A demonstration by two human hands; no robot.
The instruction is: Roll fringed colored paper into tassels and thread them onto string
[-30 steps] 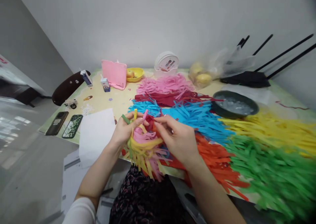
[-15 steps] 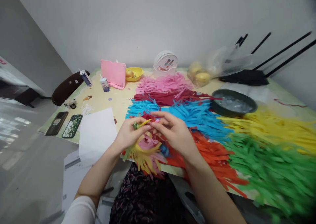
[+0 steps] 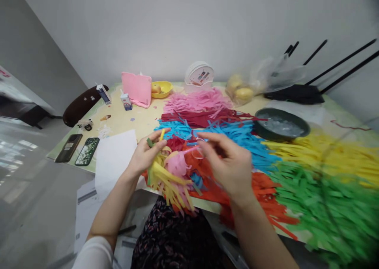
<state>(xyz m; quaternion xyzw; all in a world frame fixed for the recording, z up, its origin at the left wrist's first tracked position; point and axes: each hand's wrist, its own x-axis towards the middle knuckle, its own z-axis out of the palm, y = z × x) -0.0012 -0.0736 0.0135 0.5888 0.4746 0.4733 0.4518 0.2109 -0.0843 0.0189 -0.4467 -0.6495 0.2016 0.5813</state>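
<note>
My left hand is closed around the twisted top of a yellow paper tassel; a green strip end pokes out beside it. Pinched in my right hand is the narrow end of a pink paper tassel, drawn out to the right. A thin pale loop shows by those right fingertips, too fine to name surely. The pink and yellow fringes hang side by side over the table's front edge. Below the hands lie a small blue bunch and red fringed paper.
Blue, dark red, pink, yellow and green fringed paper covers much of the table. A dark green bowl holds clear bits. White paper and two phones lie left; a pink tablet case stands behind.
My hands have moved apart, left hand leftward and right hand rightward. The pink tassel's end now stretches toward my right fingers, and the yellow tassel is lifted more into view.
</note>
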